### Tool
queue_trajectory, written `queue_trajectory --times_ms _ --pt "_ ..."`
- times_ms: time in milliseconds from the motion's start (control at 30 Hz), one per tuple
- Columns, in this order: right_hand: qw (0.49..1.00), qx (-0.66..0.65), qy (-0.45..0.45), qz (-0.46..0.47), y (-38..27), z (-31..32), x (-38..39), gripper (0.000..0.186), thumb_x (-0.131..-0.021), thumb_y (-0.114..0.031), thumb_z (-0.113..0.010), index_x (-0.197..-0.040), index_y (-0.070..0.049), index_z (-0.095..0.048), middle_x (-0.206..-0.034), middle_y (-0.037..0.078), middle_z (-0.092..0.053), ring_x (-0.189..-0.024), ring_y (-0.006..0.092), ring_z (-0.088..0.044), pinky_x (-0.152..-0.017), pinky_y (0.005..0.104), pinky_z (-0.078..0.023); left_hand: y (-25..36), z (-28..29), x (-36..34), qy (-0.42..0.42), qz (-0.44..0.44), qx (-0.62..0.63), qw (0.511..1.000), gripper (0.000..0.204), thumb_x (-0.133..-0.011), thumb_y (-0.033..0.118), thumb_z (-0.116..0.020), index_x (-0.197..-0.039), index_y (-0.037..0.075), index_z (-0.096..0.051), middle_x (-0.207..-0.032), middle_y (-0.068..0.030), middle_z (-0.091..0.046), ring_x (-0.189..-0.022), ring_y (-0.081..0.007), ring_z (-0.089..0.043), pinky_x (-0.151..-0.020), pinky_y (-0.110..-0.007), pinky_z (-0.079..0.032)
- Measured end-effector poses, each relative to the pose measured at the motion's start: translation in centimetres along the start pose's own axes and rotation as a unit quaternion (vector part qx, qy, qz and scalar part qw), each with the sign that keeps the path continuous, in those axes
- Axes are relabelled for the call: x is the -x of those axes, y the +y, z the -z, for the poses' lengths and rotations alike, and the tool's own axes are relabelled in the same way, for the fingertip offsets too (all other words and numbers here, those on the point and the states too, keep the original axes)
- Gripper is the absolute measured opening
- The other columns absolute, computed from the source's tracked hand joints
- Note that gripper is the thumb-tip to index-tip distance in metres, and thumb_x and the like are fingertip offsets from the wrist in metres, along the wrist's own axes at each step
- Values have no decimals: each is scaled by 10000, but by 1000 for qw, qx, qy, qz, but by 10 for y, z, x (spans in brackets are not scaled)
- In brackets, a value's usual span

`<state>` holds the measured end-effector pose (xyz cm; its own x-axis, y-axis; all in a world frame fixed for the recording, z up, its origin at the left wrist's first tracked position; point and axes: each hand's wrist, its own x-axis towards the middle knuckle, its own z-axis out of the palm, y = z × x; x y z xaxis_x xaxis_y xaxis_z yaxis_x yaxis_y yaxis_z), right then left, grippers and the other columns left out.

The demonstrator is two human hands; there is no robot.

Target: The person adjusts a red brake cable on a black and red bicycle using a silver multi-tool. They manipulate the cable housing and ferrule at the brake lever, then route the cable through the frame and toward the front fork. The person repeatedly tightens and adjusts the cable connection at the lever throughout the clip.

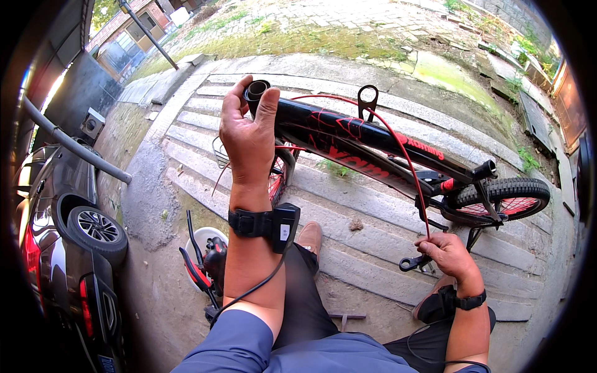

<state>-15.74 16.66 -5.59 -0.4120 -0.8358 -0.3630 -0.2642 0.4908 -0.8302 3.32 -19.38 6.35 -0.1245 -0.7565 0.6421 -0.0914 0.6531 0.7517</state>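
A black bicycle frame (367, 140) with red markings leans across the middle of the head view, its rear wheel (507, 198) at the right. My left hand (247, 133) is wrapped round the head tube (257, 91) at the frame's upper left end, thumb at its rim. From near that end a red cable (407, 152) arcs over the frame and runs down to my right hand (449, 252), whose fingers pinch it. Just below those fingers is a black piece with a ring-shaped end (409, 263). A similar black ring-ended piece (367, 99) stands up behind the frame.
A white bucket (198, 239) with black and red bicycle parts (214, 258) over it stands left of my legs. A dark parked car (68, 230) and a grey pole (78, 146) are at the left. Concrete strips (348, 245) run under the bicycle.
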Motion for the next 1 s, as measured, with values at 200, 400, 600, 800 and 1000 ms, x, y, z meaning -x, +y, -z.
queue_trajectory --times_ms 200,400,600,800,1000 --pt "1000 5 -1 2 -2 0 0 235 -971 -182 -643 -1052 19 -732 -900 67 -715 -845 132 -650 -764 295 -517 -2 -1 4 11 -16 -4 1000 550 -868 339 -806 -1266 15 -610 -981 -58 -682 -891 -126 -598 -824 -279 -507" --pt "1000 -1 -2 5 1 0 0 242 -975 -189 -642 -1048 24 -730 -896 64 -715 -838 131 -652 -761 293 -522 -5 -3 3 10 -19 45 999 516 -871 311 -805 -1254 19 -618 -972 -49 -686 -859 -123 -614 -801 -266 -515" --pt "1000 -4 -2 -1 3 -1 0 242 -974 -191 -646 -1045 25 -730 -895 63 -715 -840 128 -654 -762 292 -523 -5 -8 1 30 -45 51 997 499 -865 313 -809 -1233 25 -635 -1007 -51 -692 -888 -127 -615 -822 -276 -513" --pt "1000 2 -6 1 -1 -1 1 242 -975 -189 -645 -1049 25 -728 -896 62 -718 -853 125 -651 -772 293 -524 -8 -3 -4 85 -83 66 991 506 -865 297 -810 -1252 30 -621 -1031 -54 -687 -913 -132 -609 -823 -282 -512" --pt "1000 -16 -5 -20 0 3 -3 220 -988 -163 -618 -1056 18 -723 -890 47 -714 -842 114 -650 -770 279 -522 -5 30 -10 117 -50 214 968 373 -957 170 -705 -1255 -1 -560 -1051 -58 -697 -982 -131 -651 -867 -248 -484"
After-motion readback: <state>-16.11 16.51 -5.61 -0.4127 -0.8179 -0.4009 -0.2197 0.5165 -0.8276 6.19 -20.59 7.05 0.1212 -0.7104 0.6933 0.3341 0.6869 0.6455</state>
